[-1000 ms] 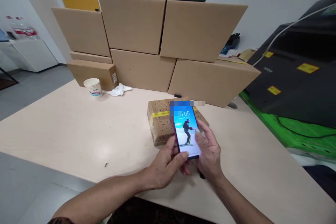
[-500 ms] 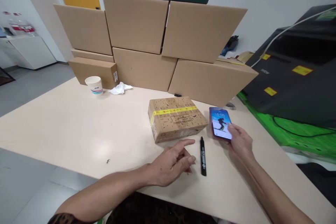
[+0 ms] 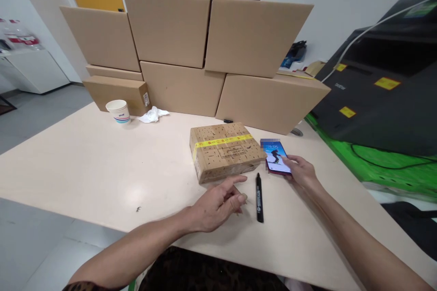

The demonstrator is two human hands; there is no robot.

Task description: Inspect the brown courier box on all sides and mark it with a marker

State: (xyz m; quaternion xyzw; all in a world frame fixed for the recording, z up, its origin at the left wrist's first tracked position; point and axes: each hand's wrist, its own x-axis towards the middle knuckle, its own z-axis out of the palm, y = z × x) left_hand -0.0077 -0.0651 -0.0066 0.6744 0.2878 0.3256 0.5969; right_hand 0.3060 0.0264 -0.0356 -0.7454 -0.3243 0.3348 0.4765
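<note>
While the right hand (image 3: 302,172) grips the phone (image 3: 275,158) at three o'clock from the taped box (image 3: 227,152), the left hand (image 3: 216,205), half-curled and empty, is at nine o'clock from the marker (image 3: 260,198).

Phone (image 3: 276,158): I read 16:05 — the smaller lines are beyond me.
Black machine (image 3: 375,120): I make out what looks like "brother"; on its yellow stickers (image 3: 387,83) I can't read the print.
Patterned box (image 3: 221,163): reddish characters on the yellow tape (image 3: 221,141) and a framed print (image 3: 235,152) — neither legible on my feed.
Marker (image 3: 259,198): white lettering, too small for me.
Paper cup (image 3: 118,111): short dark word, blurred.
</note>
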